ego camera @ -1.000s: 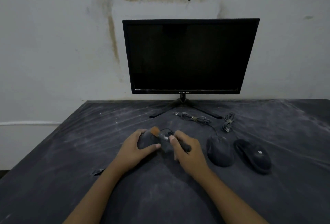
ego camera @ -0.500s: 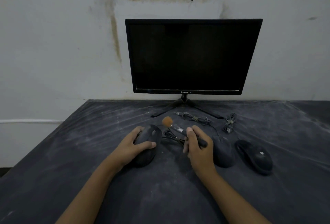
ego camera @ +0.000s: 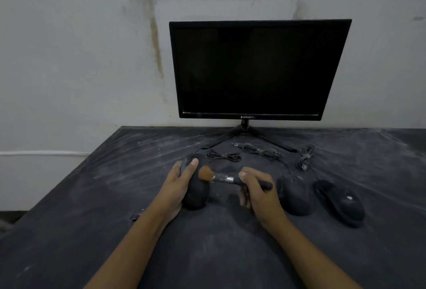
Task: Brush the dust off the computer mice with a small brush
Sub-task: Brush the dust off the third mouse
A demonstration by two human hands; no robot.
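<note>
Head view: left hand (ego camera: 177, 187) is wrapped around the left side of the first mouse (ego camera: 196, 194), one digit lying along its top. That mouse sits on the dusty black table (ego camera: 92, 231), long axis pointing away from the person.

Right hand (ego camera: 258, 194) is clenched on the brush (ego camera: 224, 178), fingers curled round the dark handle, the butt end sticking out past the hand on its outer side. The brush lies roughly level, metal ferrule between the two hands. The orange bristles (ego camera: 205, 173) point at the left hand's grip and touch the first mouse's upper right flank, just beside the digit on top.

Outboard of the right hand's grip:
- second mouse (ego camera: 294, 196) – just beside the hand, flat on the table
- third mouse (ego camera: 341, 201) – further out, angled, pale mark on its back

Beyond both grips, toward the wall (ego camera: 69, 58): three bundled cables (ego camera: 262, 150) lie loose on the table, one just past the first mouse's nose, one beyond the right hand and one beyond the second mouse. Behind them is the monitor (ego camera: 258, 70), screen dark, on a splayed stand.

The table surface has pale dust streaks all around the hands. The wall has brown stains above and to the left of the monitor.
</note>
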